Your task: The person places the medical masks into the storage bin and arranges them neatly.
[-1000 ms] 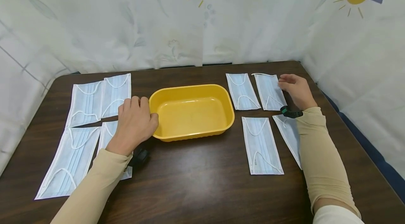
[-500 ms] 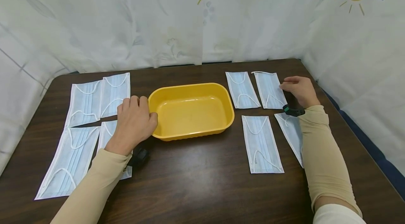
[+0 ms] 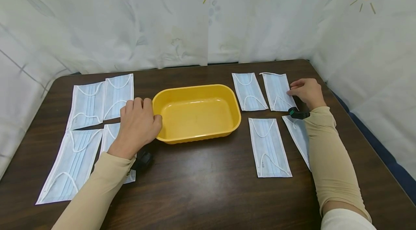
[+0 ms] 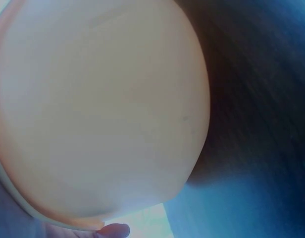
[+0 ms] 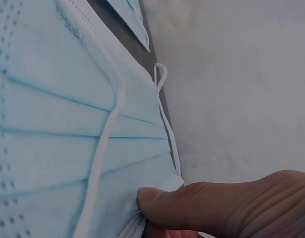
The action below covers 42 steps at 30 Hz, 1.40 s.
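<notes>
A yellow tray [image 3: 198,118] lies mid-table, its left rim gripped by my left hand [image 3: 134,127]. At the back right, my right hand [image 3: 308,92] is at the right edge of a blue face mask [image 3: 277,92]. The right wrist view shows the thumb [image 5: 192,203] on that mask's edge [image 5: 165,182], pinching it against fingers mostly hidden below; the mask [image 5: 43,109] lies flat with its ear loops showing. A large pale rounded shape fills most of the left wrist view, with a fingertip [image 4: 115,230] at the bottom.
Several masks lie at left [image 3: 69,165], one partly under my left hand and forearm. Another mask [image 3: 250,91] lies right of the tray, one [image 3: 269,147] nearer the front, and one [image 3: 297,134] partly under my right sleeve. Patterned cloth [image 3: 136,24] hangs behind the table.
My right hand shifted slightly right, then back left onto the mask's edge, and that mask has moved very slightly. The left hand has stayed on the tray rim.
</notes>
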{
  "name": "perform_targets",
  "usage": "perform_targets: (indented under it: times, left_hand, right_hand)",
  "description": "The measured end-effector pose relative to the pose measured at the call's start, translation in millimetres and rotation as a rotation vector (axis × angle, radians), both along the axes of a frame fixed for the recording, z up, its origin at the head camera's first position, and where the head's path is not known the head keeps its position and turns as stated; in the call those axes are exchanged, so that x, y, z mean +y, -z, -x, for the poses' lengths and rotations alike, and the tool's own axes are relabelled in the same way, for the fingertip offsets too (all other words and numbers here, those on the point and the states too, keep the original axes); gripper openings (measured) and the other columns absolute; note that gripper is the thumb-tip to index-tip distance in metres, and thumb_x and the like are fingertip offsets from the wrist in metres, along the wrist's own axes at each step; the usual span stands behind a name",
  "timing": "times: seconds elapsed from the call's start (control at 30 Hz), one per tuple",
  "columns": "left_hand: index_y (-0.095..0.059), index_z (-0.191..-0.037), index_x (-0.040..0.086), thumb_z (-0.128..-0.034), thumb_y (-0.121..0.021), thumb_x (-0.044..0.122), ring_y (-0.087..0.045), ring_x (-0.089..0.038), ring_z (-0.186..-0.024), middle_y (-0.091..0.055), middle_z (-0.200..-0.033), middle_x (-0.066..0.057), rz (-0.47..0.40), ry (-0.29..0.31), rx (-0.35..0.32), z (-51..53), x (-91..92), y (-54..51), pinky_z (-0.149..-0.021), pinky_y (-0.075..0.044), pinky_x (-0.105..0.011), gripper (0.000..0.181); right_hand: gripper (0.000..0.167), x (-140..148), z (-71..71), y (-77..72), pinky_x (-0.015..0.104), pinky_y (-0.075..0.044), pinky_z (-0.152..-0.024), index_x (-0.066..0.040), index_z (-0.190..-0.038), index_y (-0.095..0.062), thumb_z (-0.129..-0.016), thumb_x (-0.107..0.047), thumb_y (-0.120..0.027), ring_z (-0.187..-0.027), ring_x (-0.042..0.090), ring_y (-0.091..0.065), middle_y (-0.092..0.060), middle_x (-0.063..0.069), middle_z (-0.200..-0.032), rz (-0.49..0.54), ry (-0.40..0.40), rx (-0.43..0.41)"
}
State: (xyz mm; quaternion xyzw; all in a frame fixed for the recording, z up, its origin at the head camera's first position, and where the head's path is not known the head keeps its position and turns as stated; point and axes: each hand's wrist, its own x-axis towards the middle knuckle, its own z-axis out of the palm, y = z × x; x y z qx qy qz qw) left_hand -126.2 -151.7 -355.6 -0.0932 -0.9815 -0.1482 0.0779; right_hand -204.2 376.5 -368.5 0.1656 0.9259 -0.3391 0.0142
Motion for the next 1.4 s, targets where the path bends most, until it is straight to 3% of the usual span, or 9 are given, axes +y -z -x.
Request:
perform_targets:
  times: [0.27,0.43,0.57,0.7,0.97,1.17,1.4]
  left_hand:
    - [-0.051,-0.103,-0.010,-0.0901,-0.045,0.019,-0.035,-0.039,-0.089,-0.044,-0.091,-0.022,-0.003,0.001,0.005,-0.7,-0.1,0.0,-0.078,-0.028,-0.050,0.032]
    - [-0.051,-0.102,-0.009,-0.0902,-0.045,0.018,-0.035,-0.039,-0.088,-0.044,-0.091,-0.021,-0.005,0.006,0.016,-0.2,0.3,1.3,-0.078,-0.028,-0.050,0.030]
    - [-0.051,-0.104,-0.010,-0.0904,-0.045,0.019,-0.035,-0.039,-0.089,-0.044,-0.092,-0.021,-0.005,0.005,0.010,-0.3,0.4,1.3,-0.079,-0.028,-0.051,0.032]
    - [-0.051,-0.105,-0.010,-0.0903,-0.045,0.019,-0.035,-0.039,-0.090,-0.045,-0.093,-0.022,-0.008,0.002,0.001,-0.8,0.4,0.7,-0.080,-0.028,-0.052,0.033]
    - [-0.051,-0.102,-0.008,-0.0895,-0.044,0.018,-0.035,-0.039,-0.090,-0.044,-0.091,-0.021,-0.011,-0.003,-0.001,-0.6,0.9,-0.5,-0.078,-0.027,-0.050,0.030]
    - [-0.051,-0.102,-0.009,-0.0896,-0.044,0.018,-0.035,-0.039,-0.088,-0.045,-0.091,-0.022,-0.005,0.000,-0.001,-0.6,1.5,0.1,-0.077,-0.028,-0.050,0.030]
    - [-0.051,-0.105,-0.009,-0.0902,-0.043,0.019,-0.035,-0.039,-0.089,-0.045,-0.093,-0.022,-0.004,-0.004,-0.014,-0.5,1.5,-0.1,-0.078,-0.028,-0.050,0.032]
  right_hand:
    - [0.044,-5.5,-0.8,-3.5,0.053,-0.048,-0.096,0.002,-0.128,-0.065,-0.092,-0.022,-0.072,-0.111,0.036,-0.059,-0.066,0.023,-0.122,-0.002,-0.002,-0.029]
    - [0.050,-9.4,1.1,-4.0,0.046,-0.050,-0.085,0.003,-0.132,-0.059,-0.090,-0.021,-0.071,-0.106,0.036,-0.063,-0.068,0.027,-0.122,-0.029,0.007,-0.048]
    - [0.057,-11.5,4.9,-3.9,0.048,-0.051,-0.084,0.005,-0.139,-0.051,-0.091,-0.023,-0.067,-0.108,0.040,-0.060,-0.062,0.030,-0.127,-0.076,-0.015,-0.103]
    - [0.057,-12.7,6.5,-3.5,0.052,-0.051,-0.089,0.005,-0.140,-0.051,-0.093,-0.025,-0.065,-0.113,0.042,-0.057,-0.058,0.029,-0.132,-0.086,-0.016,-0.130]
    - [0.044,-10.0,0.7,-6.9,0.055,-0.049,-0.095,0.004,-0.129,-0.064,-0.098,-0.026,-0.057,-0.116,0.041,-0.056,-0.059,0.030,-0.136,-0.035,-0.020,-0.050]
    - [0.051,-3.4,-0.3,-7.0,0.051,-0.049,-0.087,0.005,-0.135,-0.057,-0.102,-0.033,-0.044,-0.114,0.039,-0.052,-0.054,0.027,-0.135,-0.005,-0.027,-0.067]
    - [0.051,-1.4,1.1,-9.5,0.043,-0.044,-0.083,0.008,-0.135,-0.045,-0.103,-0.031,-0.031,-0.107,0.035,-0.046,-0.047,0.021,-0.123,0.072,-0.035,-0.085]
